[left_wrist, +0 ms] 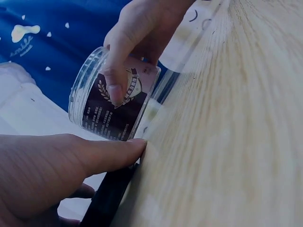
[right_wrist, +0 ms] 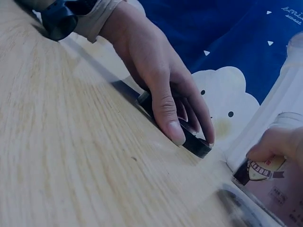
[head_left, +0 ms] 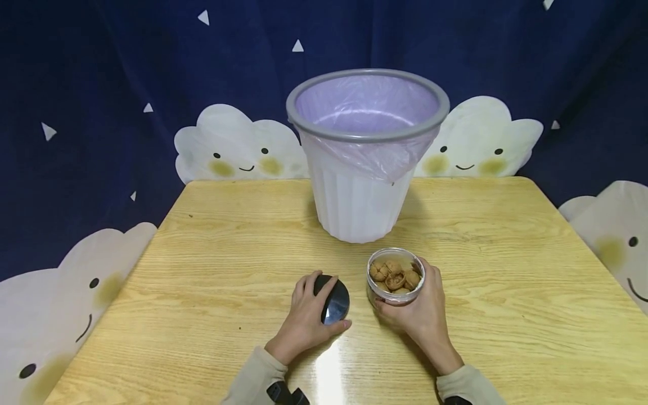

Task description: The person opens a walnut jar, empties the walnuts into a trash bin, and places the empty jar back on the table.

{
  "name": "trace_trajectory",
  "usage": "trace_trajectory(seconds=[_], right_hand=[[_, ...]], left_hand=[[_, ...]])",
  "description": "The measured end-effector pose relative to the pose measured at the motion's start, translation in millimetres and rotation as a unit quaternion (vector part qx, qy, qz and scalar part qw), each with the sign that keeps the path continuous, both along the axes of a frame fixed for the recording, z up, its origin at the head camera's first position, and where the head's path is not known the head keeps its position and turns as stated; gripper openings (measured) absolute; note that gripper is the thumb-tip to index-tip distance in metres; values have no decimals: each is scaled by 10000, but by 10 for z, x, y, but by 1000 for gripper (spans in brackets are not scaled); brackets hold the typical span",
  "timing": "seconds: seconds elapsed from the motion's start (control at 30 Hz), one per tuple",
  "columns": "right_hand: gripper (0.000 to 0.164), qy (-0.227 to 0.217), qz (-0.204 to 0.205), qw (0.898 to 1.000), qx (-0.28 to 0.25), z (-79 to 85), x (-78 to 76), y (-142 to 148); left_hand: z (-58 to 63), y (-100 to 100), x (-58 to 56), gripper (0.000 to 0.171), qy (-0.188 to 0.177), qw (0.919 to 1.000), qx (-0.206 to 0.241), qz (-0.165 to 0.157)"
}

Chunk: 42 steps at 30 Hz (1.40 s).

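A round black lid (head_left: 338,304) lies flat on the wooden table. My left hand (head_left: 305,322) holds it at the edges, thumb on the near side and fingers over the far side. To its right stands a clear plastic jar (left_wrist: 94,101) with a dark printed label, its top uncovered. Walnuts (head_left: 395,279) fill much of it, and one of them looks cracked open. My right hand (head_left: 424,314) grips the jar around its right side; the thumb (left_wrist: 115,85) lies across the label. Whether the jar's base touches the table is hard to tell.
A tall white waste bin (head_left: 359,197) with a grey rim and a purple liner stands behind the jar. The light wooden table (head_left: 228,247) carries everything. Dark blue cloth (head_left: 243,56) with white clouds and triangles hangs around its back and sides.
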State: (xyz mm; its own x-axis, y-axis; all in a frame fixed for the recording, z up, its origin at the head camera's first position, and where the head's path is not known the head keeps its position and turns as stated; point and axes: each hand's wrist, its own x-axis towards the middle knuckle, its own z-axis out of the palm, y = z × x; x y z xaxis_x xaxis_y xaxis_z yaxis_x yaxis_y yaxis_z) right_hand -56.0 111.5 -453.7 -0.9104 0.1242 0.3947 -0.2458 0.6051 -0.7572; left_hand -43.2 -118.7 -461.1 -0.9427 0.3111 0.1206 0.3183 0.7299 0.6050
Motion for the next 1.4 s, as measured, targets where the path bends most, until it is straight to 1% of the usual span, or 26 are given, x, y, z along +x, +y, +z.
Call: trace_trajectory(seconds=[0.17,0.4,0.47,0.57,0.67,0.73,0.8,0.9,0.97,1.03,1.1,1.17,1.23,1.27,1.33,1.4], right_hand=[[109,-38,-55,9999,-119,3,-4,9],[112,-497,-131,9977,-434,18,2,24],[112,-520,-128,9977,-423,19,0,24],[112,-433,-130,9981,-417,14,-6,22],[113,-322,-138,9982,-486,11,-16,22],[113,-297,-142,9977,-585,13,-18,23],[112,-310,-144,9971,-686,20,-14,24],[111,-338,-207,9961,-792,45,1,28],[111,-333,-256,9958,-819,73,11,32],[111,-323,-318,9954,-840,110,25,40],[112,-289,-360,9954,-844,147,34,47],[113,-276,-387,9953,-848,180,41,57],[113,-239,-403,9953,-849,208,41,67],[112,-218,-397,9954,-842,223,39,74],[112,-196,-381,9956,-830,256,36,93],[111,-136,-365,9961,-791,293,28,117]], left_hand=[[-1,3,2,83,-26,10000,-19,-15],[2,7,0,83,-111,9999,-98,-69],[5,9,2,83,-125,9998,-147,-92],[8,13,2,84,-125,9997,-180,-111],[18,16,-12,87,-141,9999,-12,-47],[35,10,-22,90,-172,9996,214,16],[73,-4,-40,89,-201,9982,556,112],[180,-39,-93,78,-106,9941,1043,282],[285,-70,-151,68,110,9911,1260,425],[407,-109,-219,60,539,9893,1263,496],[539,-148,-278,55,1094,9867,1092,498],[676,-187,-333,52,1689,9804,911,454],[820,-222,-381,51,2127,9729,804,416],[892,-238,-404,52,2251,9703,785,419],[1036,-273,-452,54,2340,9680,782,468],[1173,-307,-496,59,2249,9701,746,531]])
